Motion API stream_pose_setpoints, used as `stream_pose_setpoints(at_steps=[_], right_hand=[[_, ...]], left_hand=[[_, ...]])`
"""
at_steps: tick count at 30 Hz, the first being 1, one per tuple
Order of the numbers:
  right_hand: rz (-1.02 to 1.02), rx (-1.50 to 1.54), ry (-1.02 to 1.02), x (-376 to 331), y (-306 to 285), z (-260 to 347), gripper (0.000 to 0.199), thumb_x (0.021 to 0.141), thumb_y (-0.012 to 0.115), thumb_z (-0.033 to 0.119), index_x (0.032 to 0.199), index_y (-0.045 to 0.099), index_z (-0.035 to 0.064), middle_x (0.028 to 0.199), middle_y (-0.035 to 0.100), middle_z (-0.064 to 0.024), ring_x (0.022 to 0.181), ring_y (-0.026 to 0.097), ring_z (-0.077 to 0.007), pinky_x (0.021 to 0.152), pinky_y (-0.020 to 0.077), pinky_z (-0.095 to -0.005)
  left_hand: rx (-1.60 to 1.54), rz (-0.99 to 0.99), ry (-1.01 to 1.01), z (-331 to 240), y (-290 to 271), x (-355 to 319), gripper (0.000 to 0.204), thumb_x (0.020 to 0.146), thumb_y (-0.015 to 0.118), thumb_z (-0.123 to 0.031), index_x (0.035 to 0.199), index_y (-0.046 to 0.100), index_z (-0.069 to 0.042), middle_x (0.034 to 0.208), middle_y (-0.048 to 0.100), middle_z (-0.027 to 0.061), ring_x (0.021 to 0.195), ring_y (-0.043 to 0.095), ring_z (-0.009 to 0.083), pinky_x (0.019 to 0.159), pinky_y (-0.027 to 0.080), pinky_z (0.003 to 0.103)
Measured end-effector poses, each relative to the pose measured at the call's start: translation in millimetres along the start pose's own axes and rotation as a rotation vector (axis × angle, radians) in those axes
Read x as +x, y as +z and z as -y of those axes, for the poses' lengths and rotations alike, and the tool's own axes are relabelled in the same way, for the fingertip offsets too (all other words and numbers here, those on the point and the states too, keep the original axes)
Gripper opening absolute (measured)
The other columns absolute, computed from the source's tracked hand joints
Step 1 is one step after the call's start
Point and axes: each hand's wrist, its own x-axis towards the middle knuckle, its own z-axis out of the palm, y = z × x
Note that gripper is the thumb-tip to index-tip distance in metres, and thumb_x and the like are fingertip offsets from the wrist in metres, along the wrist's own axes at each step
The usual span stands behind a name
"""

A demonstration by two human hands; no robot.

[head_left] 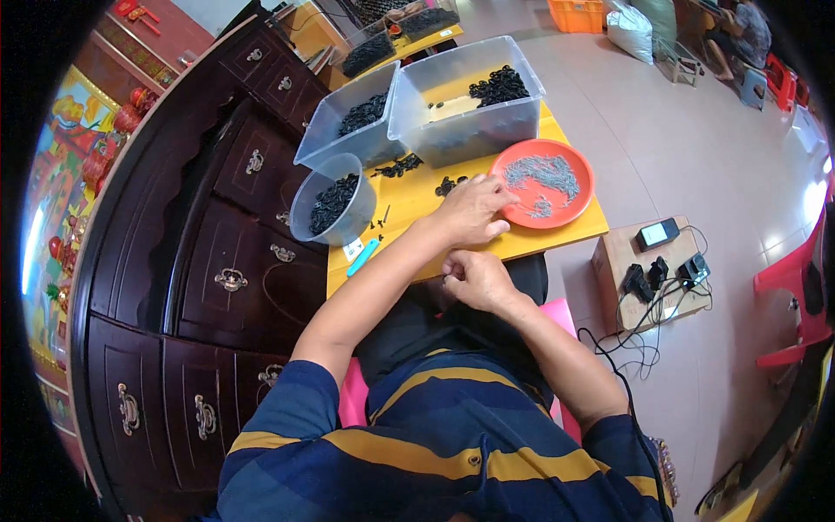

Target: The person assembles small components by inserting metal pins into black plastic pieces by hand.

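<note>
My left hand (474, 210) reaches over the left rim of a round orange plate (570, 155). Its fingers are stretched out and the thumb stands apart from them; I see nothing held. Many thin grey pin-like pieces (544, 174) lie in the plate, with a small separate cluster near my fingertips. Closer to my body, at the table's front edge, my right hand (477, 277) is closed with its fingers curled in. Whatever it grips, if anything, is hidden. Small black parts (449, 185) lie on the yellow table (409, 213) just beyond my left hand.
Two clear bins (470, 130) and a round tub (361, 209) hold black parts. A turquoise-handled tool (364, 257) lies at the table's left front. Dark drawers (235, 226) stand left. At right, a cardboard box (609, 270) carries devices and cables. Another person (744, 35) sits far right.
</note>
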Motion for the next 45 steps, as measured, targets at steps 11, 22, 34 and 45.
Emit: stream_pose_setpoints(at_steps=[11,22,34,45], right_hand=[[-0.031,-0.017,-0.063,1.2,1.4,-2.3,0.014,0.074,0.063,0.012,0.086,0.065,0.0042,0.076,0.069,-0.0151,0.077,0.068,-0.0351,0.073,0.0528,-0.0466],[-0.009,-0.001,-0.030,0.5,0.0,3.6,0.014,0.074,0.064,0.012,0.085,0.066,0.0038,0.077,0.069,-0.0153,0.077,0.068,-0.0347,0.073,0.0530,-0.0461],[0.031,-0.007,-0.002,1.2,-0.2,5.3,0.013,0.074,0.064,0.012,0.085,0.066,0.0048,0.077,0.069,-0.0151,0.077,0.068,-0.0335,0.073,0.0532,-0.0449],[0.009,-0.018,-0.039,1.9,3.6,-1.1,0.014,0.074,0.064,0.012,0.085,0.066,0.0038,0.076,0.069,-0.0154,0.077,0.068,-0.0338,0.074,0.0535,-0.0447]], left_hand=[[0.076,0.003,0.170,5.9,17.5,21.8,0.032,0.070,0.072,-0.024,0.098,0.069,-0.009,0.113,0.059,0.0133,0.111,0.054,0.0328,0.095,0.047,0.045],[0.054,0.044,0.185,7.6,13.9,30.6,0.026,0.065,0.077,-0.023,0.082,0.063,-0.010,0.086,0.062,0.0074,0.093,0.057,0.0299,0.080,0.048,0.044],[-0.176,-0.056,0.239,8.8,16.3,12.9,0.023,0.069,0.080,-0.020,0.079,0.062,-0.009,0.081,0.061,0.0059,0.087,0.058,0.0276,0.081,0.047,0.041],[-0.321,-0.177,0.275,7.5,26.2,7.1,0.019,0.068,0.080,-0.015,0.074,0.063,-0.008,0.075,0.060,0.0056,0.081,0.058,0.0267,0.078,0.047,0.039]])
